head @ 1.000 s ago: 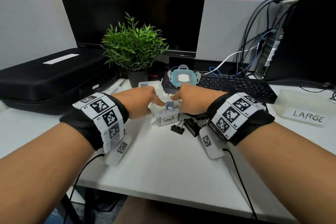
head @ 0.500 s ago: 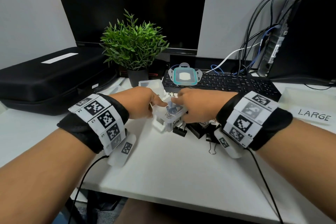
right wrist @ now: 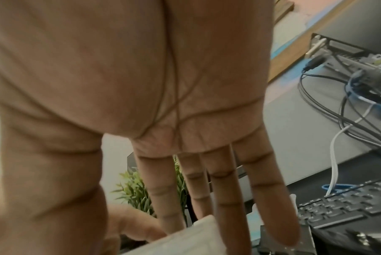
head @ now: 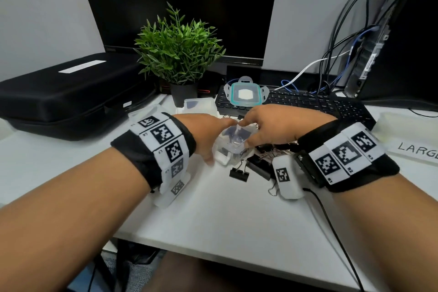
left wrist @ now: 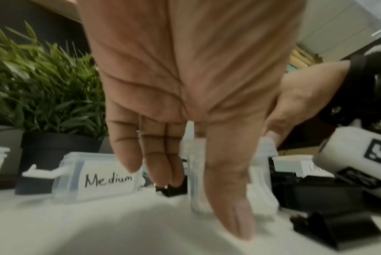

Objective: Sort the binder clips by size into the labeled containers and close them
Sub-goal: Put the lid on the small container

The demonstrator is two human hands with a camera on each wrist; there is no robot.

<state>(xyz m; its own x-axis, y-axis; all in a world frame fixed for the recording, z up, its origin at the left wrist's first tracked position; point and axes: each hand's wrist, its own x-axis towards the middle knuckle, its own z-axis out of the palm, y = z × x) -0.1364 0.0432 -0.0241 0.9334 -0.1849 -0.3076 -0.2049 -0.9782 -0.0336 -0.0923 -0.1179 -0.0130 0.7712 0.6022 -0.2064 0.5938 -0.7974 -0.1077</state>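
Even, soft indoor light falls on the white desk [head: 213, 220] in the head view, with only faint shadows under the forearms. That view is sharp at its middle and bows outward at the edges, bending the monitor [head: 177, 7]. A dull sheen lies on the black case [head: 59, 92]. The left wrist view is blurred throughout, though the "Medium" label [left wrist: 107, 179] stays legible. The right wrist view is dimmer, its palm shaded and soft.
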